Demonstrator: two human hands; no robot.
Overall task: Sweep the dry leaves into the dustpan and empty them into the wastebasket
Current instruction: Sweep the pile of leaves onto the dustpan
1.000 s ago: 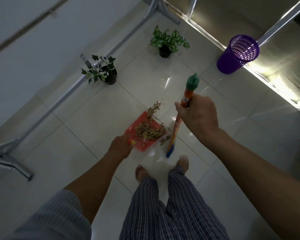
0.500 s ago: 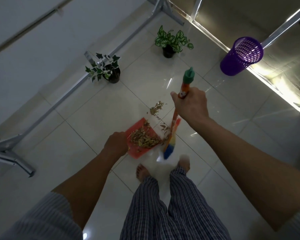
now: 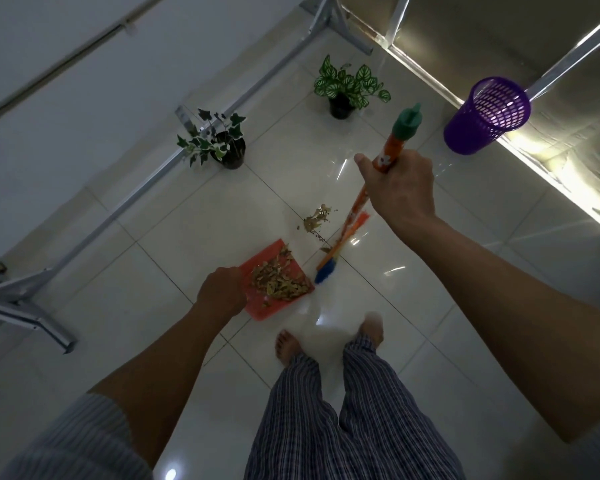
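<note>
Two small potted plants stand well apart on a glossy tiled floor, near a slanting metal frame.

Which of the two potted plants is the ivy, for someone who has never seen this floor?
Start at the long metal bar running across the floor on the left. The ivy stands in a black pot right beside it, left of the other plant. Its leaves are dark and pointed with pale edges, not broad and white-veined.

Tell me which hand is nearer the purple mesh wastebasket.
Right. The right hand grips the orange broom handle, just left of the purple mesh wastebasket; the left hand is much farther, holding the red plastic dustpan.
</note>
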